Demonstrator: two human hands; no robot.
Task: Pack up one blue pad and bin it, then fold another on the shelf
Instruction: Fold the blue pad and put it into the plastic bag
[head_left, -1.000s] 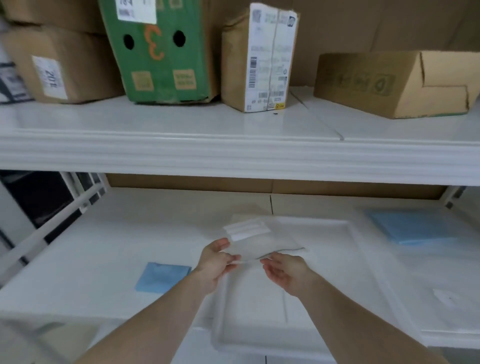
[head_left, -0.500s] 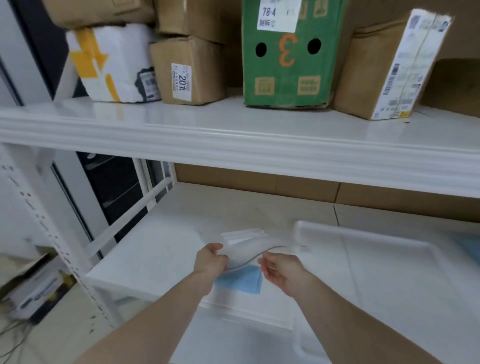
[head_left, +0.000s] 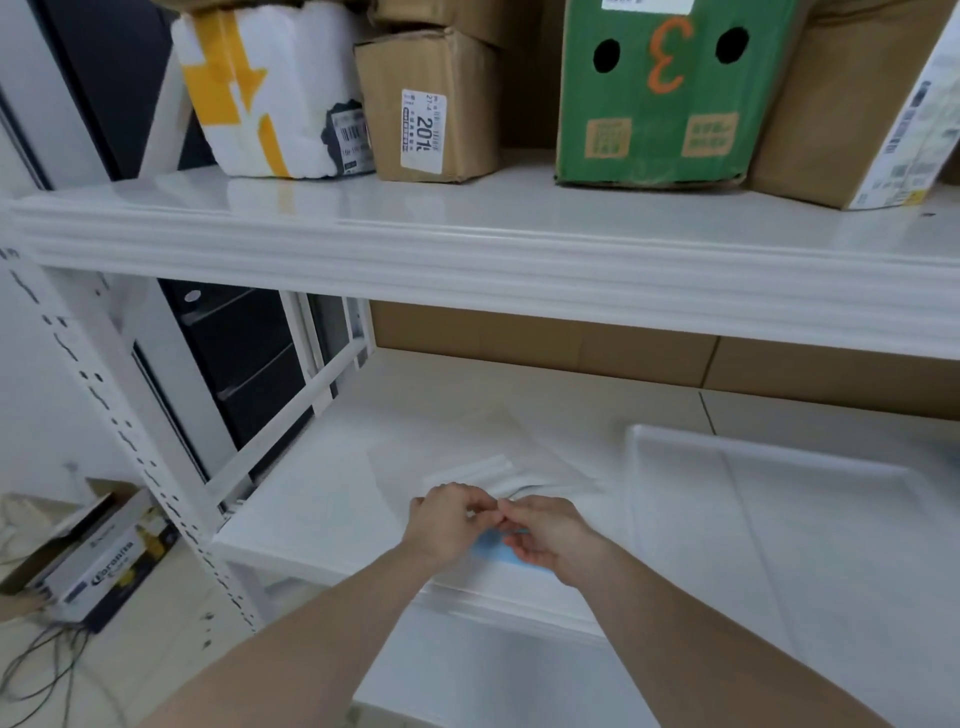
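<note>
Blue pad beneath both hands' pinch on clear bag

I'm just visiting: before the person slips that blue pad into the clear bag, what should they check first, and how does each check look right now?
1. Both hands on the bag: ok; left hand and right hand pinch the clear bag at its near edge.
2. Bag mouth open: cannot tell; the film is too clear.
3. Blue pad within reach: ok; it lies under the hands on the lower shelf.
4. Pad folded: cannot tell; mostly hidden.
5. Clear bin nearby: ok, at the right.
</note>
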